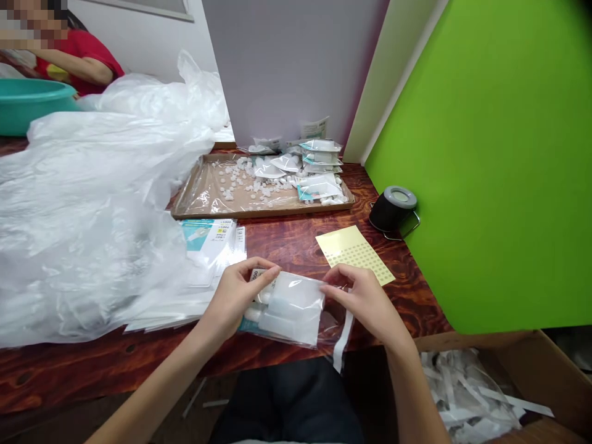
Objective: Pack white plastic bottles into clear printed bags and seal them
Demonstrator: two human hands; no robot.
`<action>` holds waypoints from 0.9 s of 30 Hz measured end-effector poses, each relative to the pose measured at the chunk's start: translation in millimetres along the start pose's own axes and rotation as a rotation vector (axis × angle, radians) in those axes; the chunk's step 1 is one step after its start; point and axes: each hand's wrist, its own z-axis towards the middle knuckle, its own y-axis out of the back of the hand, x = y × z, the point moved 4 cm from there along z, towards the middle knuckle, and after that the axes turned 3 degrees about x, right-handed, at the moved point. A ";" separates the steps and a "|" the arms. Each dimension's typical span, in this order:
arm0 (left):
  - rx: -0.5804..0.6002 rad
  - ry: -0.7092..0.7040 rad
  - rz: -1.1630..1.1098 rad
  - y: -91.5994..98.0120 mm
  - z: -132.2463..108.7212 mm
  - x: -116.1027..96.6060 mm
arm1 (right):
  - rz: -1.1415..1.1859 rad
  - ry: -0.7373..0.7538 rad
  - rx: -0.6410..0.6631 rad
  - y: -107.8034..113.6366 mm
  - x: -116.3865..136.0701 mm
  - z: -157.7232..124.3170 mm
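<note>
Between my hands, at the table's front edge, is a clear plastic packet (pixel 296 308) with a printed card and two white tube-like items inside. My left hand (pixel 235 293) pinches its upper left part, thumb on top. At the packet's right end, my right hand (pixel 363 299) pinches the clear flap between thumb and fingers. A white strip (pixel 342 342) hangs down below my right hand, along the flap's edge; I cannot tell whether it is still attached. Behind my left hand lies a stack of printed cards (pixel 210 246).
A shallow cardboard tray (pixel 259 213) at the back holds small white pieces and filled packets (pixel 321 157). Yellow sticker sheet (pixel 356 253) and black speaker (pixel 393 209) sit right. Plastic bags (pixel 92 228) cover the left. A box of strips (pixel 522 351) stands lower right. Another person (pixel 87 58) sits beyond.
</note>
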 end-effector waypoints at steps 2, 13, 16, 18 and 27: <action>0.077 -0.058 0.115 6.0 3.2 -1.8 | 0.174 0.019 0.040 -2.2 -13.8 5.4; 0.217 -0.301 0.621 15.6 12.8 -14.0 | 0.120 0.178 -0.019 -7.5 -19.8 5.1; 0.181 -0.324 0.596 12.7 7.7 -18.9 | 0.184 0.167 -0.021 -7.7 -22.8 8.4; 0.168 -0.309 0.527 11.1 5.1 -20.2 | 0.299 0.111 -0.036 -8.6 -28.6 11.1; 0.126 -0.257 0.427 9.6 -2.6 -8.6 | 0.586 -0.055 0.021 -16.6 -43.9 19.7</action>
